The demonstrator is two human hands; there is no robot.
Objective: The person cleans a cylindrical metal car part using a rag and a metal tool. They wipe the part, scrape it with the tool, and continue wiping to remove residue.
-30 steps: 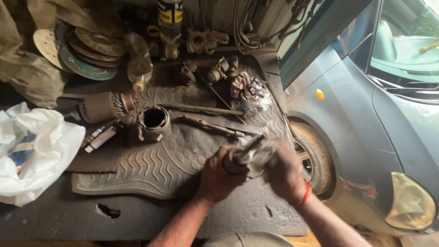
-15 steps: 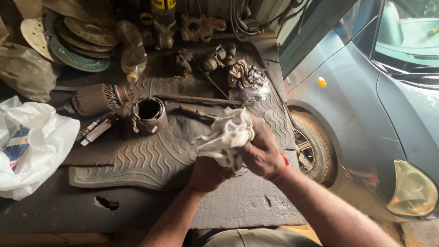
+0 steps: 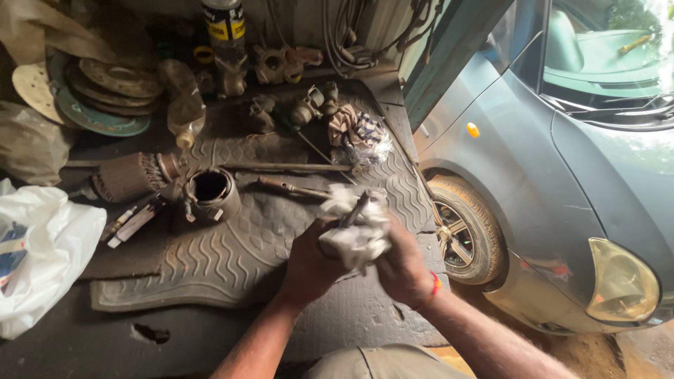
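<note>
My left hand (image 3: 312, 263) and my right hand (image 3: 404, 267) are together over the dark ribbed rubber mat (image 3: 210, 267). Between them they grip a crumpled white rag (image 3: 354, 235) wrapped around a slim dark metal part (image 3: 357, 209), whose tip sticks out of the top of the rag. The rest of the part is hidden by the cloth. My right wrist carries a red band (image 3: 435, 284).
On the mat lie a round metal housing (image 3: 210, 193), a long rod (image 3: 288, 167), a ribbed cylinder (image 3: 130, 177) and small greasy parts. Worn discs (image 3: 105, 95) are stacked at the back left. A white plastic bag (image 3: 42, 253) lies left. A grey car's wheel (image 3: 463, 228) is close on the right.
The rag, spread wide over both hands half a second ago, is now bunched tight around the part. Both hands have shifted slightly right and toward me.
</note>
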